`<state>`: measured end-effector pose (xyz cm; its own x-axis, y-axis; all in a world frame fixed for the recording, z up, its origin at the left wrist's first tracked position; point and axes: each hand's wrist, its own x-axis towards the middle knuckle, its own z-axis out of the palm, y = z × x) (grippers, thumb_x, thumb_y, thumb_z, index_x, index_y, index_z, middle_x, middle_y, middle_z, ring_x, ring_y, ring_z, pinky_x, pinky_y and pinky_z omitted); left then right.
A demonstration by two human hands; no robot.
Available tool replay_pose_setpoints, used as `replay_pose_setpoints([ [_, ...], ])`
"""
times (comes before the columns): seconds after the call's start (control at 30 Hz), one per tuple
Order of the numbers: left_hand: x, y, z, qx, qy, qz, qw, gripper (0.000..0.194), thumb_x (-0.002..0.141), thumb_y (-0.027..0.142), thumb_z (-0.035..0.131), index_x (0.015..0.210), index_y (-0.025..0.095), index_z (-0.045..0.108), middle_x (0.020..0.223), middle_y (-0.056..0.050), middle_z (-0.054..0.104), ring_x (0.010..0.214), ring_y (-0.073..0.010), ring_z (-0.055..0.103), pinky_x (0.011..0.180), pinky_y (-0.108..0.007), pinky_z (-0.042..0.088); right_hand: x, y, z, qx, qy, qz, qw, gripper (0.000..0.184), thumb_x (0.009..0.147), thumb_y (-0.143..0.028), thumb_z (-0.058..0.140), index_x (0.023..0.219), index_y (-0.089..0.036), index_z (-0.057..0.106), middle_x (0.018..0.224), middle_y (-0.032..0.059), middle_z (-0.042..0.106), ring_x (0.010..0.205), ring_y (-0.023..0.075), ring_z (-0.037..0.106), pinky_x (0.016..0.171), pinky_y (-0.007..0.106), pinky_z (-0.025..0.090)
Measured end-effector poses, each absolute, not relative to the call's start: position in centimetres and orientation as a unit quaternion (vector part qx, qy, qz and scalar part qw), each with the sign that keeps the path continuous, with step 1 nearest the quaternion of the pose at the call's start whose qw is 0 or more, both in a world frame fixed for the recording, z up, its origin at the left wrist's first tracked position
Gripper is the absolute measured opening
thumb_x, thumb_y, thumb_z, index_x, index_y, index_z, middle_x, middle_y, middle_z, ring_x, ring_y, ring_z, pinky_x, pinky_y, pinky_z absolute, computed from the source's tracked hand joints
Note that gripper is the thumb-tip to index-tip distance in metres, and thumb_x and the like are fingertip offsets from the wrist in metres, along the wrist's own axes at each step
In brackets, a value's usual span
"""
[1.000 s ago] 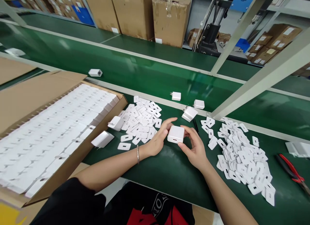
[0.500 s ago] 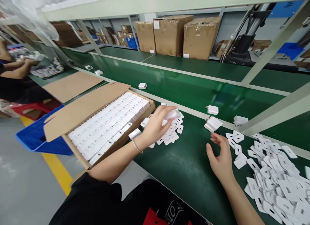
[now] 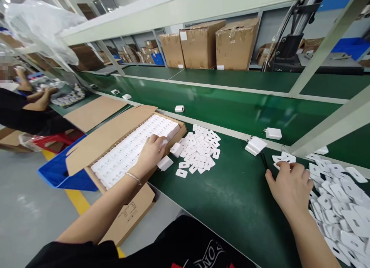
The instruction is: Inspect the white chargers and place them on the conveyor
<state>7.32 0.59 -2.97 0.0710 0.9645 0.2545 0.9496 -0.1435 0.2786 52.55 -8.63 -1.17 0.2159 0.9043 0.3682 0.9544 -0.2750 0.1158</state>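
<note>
In the open carton (image 3: 115,137) at the desk's (image 3: 225,198) left edge, the left hand (image 3: 152,152) presses a white charger (image 3: 163,143) down among the packed rows, fingers curled over it so the grip itself is hidden. The right hand (image 3: 290,183) rests at the near edge of the pile of white stickers (image 3: 332,195), fingers bent down onto one; whether it is pinched I cannot tell. Judging by this, the seating step is in hand; the next move calls for lifting a single sticker cleanly and fetching a loose charger (image 3: 164,163) beside the carton.
</note>
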Motion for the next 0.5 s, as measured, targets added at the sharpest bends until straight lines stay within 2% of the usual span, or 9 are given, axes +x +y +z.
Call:
replay_pose_setpoints([
  [0.07,7.3,0.6,-3.1,0.744,0.65,0.152,-0.028,0.048,0.103,0.041,0.039,0.124,0.017,0.075,0.111,-0.021,0.063,0.11,-0.04,0.056,0.095,-0.061,0.051,53.2,-8.7,-0.8,-0.796,-0.582,-0.16,0.039,0.041,0.098,-0.039,0.057,0.122,-0.007,0.066,0.119,0.0266,0.056,0.107,0.0435,0.056,0.08,0.051,0.047],
  [0.17,7.6,0.6,-2.6,0.748,0.65,0.117,-0.067,0.054,0.103,0.05,0.038,0.121,0.018,0.078,0.121,-0.024,0.06,0.115,-0.0445,0.053,0.094,-0.064,0.05,54.2,-8.7,-0.4,-0.817,-0.56,-0.135,0.026,0.043,0.101,-0.038,0.056,0.126,-0.004,0.065,0.125,0.0294,0.056,0.111,0.0443,0.057,0.082,0.051,0.048],
  [0.3,10.7,0.5,-1.2,0.76,0.614,0.17,-0.123,0.053,0.104,0.05,0.042,0.125,0.014,0.075,0.137,-0.027,0.052,0.122,-0.0493,0.049,0.096,-0.065,0.048,55.0,-8.6,-0.4,-0.818,-0.562,-0.122,0.026,0.044,0.102,-0.032,0.054,0.135,-0.004,0.063,0.131,0.0283,0.06,0.115,0.0434,0.057,0.085,0.051,0.049],
  [0.37,14.0,0.1,-0.6,0.788,0.565,0.219,-0.111,0.045,0.104,0.044,0.045,0.127,0.015,0.071,0.132,-0.026,0.055,0.119,-0.0453,0.052,0.096,-0.06,0.049,55.2,-8.4,-0.5,-0.81,-0.574,-0.114,0.023,0.041,0.102,-0.029,0.054,0.136,-0.008,0.064,0.131,0.0253,0.062,0.116,0.0424,0.058,0.086,0.05,0.049],
  [0.5,22.5,-0.5,-0.1,0.868,0.418,0.27,-0.013,0.035,0.105,0.037,0.049,0.129,0.018,0.066,0.115,-0.017,0.063,0.105,-0.0326,0.062,0.092,-0.047,0.052,54.9,-8.2,-0.4,-0.808,-0.581,-0.098,0.01,0.034,0.102,-0.025,0.057,0.129,-0.009,0.068,0.119,0.0221,0.068,0.11,0.0389,0.063,0.083,0.046,0.049],
])
